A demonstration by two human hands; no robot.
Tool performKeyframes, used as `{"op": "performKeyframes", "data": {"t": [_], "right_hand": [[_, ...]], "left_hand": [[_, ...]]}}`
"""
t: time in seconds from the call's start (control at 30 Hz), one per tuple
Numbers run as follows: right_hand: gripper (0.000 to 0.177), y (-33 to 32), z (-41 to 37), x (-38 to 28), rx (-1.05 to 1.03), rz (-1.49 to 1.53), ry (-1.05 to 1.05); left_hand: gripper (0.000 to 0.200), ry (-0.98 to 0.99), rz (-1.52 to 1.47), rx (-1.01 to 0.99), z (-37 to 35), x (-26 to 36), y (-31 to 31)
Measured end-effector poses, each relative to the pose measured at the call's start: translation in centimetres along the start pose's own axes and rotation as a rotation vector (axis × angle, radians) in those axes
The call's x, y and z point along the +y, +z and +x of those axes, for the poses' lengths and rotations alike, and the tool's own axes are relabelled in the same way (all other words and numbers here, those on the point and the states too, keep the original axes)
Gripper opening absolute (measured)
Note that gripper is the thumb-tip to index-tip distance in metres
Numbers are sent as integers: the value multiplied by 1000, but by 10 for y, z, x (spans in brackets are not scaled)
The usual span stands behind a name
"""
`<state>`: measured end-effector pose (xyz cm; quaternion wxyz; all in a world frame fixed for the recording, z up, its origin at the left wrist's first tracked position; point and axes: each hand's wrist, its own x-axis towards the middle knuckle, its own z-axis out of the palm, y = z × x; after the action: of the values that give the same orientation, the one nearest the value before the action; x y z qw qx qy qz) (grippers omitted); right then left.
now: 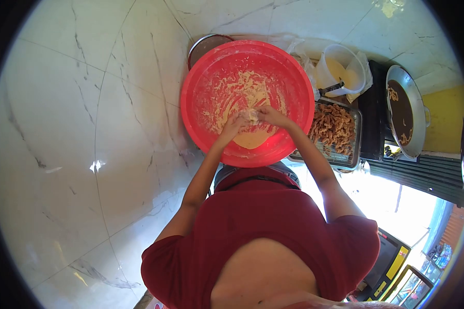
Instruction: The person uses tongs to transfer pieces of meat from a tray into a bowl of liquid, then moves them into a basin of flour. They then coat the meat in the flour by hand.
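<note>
Both hands are over a large red plastic basin (195, 98), its floor and walls dusted with pale flour. My left hand (234, 122) and my right hand (273, 116) meet near the middle, fingers closed on a whitish flour-coated clump (251, 116) between them. What lies inside the coating cannot be made out. Beyond the hands, shaggy flour strands (250, 87) spread across the basin. A smoother heap of pale yellow flour (252, 139) lies nearer my body.
Right of the basin, a metal tray (357, 147) holds brown fried pieces (334, 126). Behind it stands a translucent tub (363, 77) of pale yellow batter, with a black handle at it. A wide pan (420, 121) of dark oil with frying pieces sits farther right. Tiled walls (134, 113) border the left.
</note>
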<state>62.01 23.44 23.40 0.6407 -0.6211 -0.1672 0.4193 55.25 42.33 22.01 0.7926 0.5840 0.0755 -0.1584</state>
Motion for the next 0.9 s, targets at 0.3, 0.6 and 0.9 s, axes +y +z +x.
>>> {"op": "performKeyframes", "data": {"t": [0.3,0.6,0.9], "right_hand": [[46,8,-26,-26,122,-51,-41],[33,-1,-25,-16,231,273,123],[24,-3,-16,2,273,-25,122]], "left_hand": [[34,15,-74,186,-9,22,4],[34,127,-18,261,-12,18,-16],[33,350,435,304,-26,57,-5]]}}
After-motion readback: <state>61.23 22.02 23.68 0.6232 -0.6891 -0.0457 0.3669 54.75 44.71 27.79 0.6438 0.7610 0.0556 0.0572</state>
